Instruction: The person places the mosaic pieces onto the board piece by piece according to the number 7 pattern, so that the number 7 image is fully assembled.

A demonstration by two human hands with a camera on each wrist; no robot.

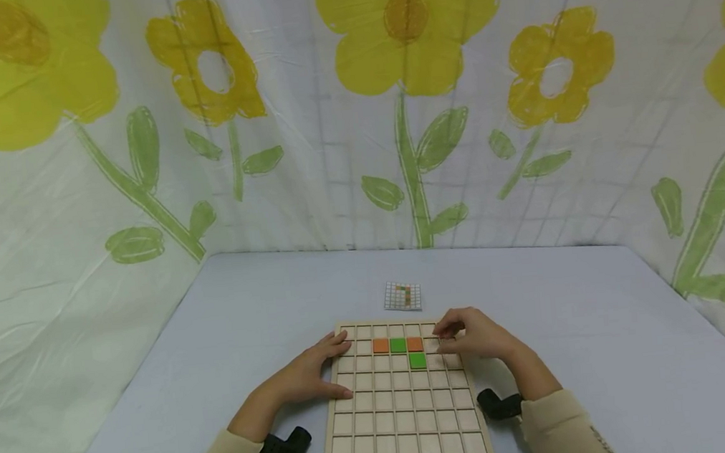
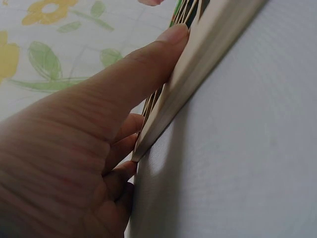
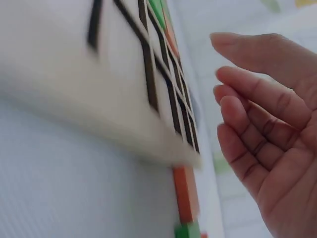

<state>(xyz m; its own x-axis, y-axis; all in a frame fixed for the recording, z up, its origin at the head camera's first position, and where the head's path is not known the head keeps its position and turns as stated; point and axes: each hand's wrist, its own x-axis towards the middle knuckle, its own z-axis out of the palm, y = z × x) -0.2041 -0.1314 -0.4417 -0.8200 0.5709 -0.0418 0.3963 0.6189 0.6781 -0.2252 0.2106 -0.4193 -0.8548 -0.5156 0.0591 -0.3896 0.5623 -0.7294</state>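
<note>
Centrally on the pale table [image 1: 604, 320]: wooden grid board [image 1: 406, 424], two orange tiles [image 1: 381, 345] and two green tiles [image 1: 399, 345] seated in far cells. Left hand [image 1: 313, 375] flat against board's left edge, apparently steadying it. Right hand [image 1: 475, 335] over far right cells, fingers loosely curled, nothing visibly held. Pattern card [image 1: 402, 296] lies beyond, likely for reference.

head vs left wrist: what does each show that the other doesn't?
Head only: the full grid of the wooden board with two orange tiles, two green tiles, the pattern card beyond it, and the right hand at the board's far right part.
Left wrist only: a close view of the board's left edge with the thumb pressed on it.
Both: the left hand against that board and the grey table.
</note>
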